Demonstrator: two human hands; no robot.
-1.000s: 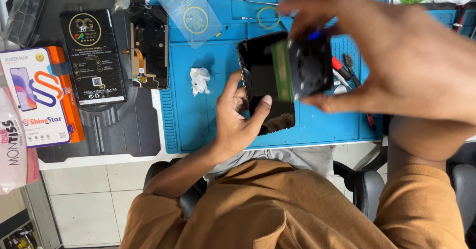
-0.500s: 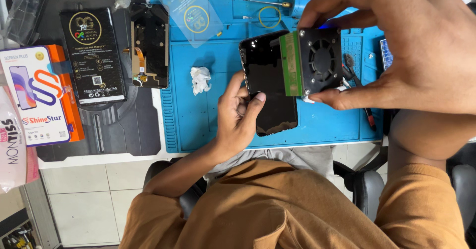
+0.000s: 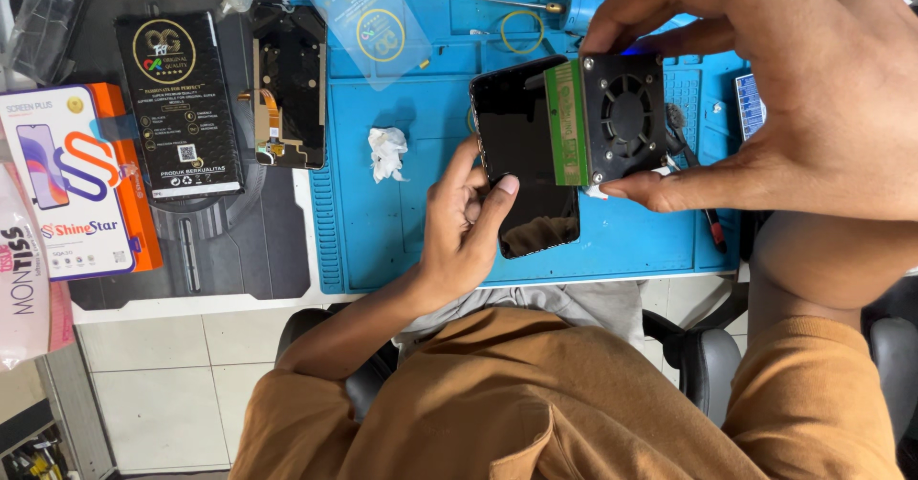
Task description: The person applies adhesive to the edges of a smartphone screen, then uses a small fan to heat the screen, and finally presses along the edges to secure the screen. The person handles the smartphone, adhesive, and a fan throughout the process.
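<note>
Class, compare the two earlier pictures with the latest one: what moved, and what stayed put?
The right hand has brought the small black fan unit down from near the camera to sit over the phone's upper right edge, its green strip now showing. The left hand keeps its grip on the phone. The blue mat, crumpled tissue and boxes stayed in place.

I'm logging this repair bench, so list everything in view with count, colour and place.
Dark glass phone: one, black, over mat, in left hand.
Square fan module: one, black with green edge strip, in right hand, overlapping the phone.
Silicone work mat: one, blue, desk centre.
Crumpled tissue: one, white, on mat.
Opened phone frame: one, black, left of mat.
Flat black box: one, far left.
White-and-orange box: one, left edge.
Left hand: grips phone.
Right hand: pinches fan.
</note>
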